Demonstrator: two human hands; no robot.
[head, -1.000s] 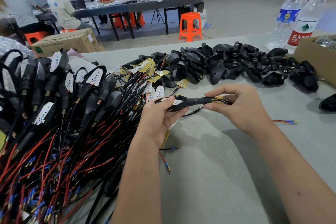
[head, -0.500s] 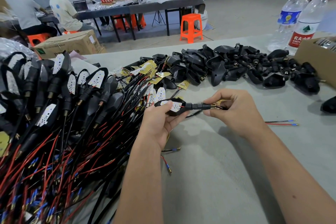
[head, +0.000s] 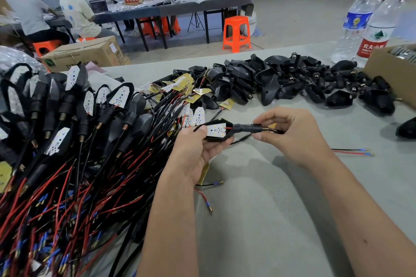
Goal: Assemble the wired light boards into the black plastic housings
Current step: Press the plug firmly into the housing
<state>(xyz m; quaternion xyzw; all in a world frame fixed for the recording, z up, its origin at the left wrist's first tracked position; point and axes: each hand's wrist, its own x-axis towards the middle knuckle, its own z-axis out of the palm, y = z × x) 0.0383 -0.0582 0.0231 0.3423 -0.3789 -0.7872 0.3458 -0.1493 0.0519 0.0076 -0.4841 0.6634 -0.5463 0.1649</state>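
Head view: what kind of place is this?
Likely a small manual assembly workshop: a heap of empty black plastic housings, a bundle of finished units with red and black wires, and people seated at a second grey worktable.

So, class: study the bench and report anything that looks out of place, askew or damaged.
Nothing looks damaged. The left hand holds a black housing with the white light board lying in it, while the right hand grips its stem. One loose pair of red and black wires lies apart from the piles.
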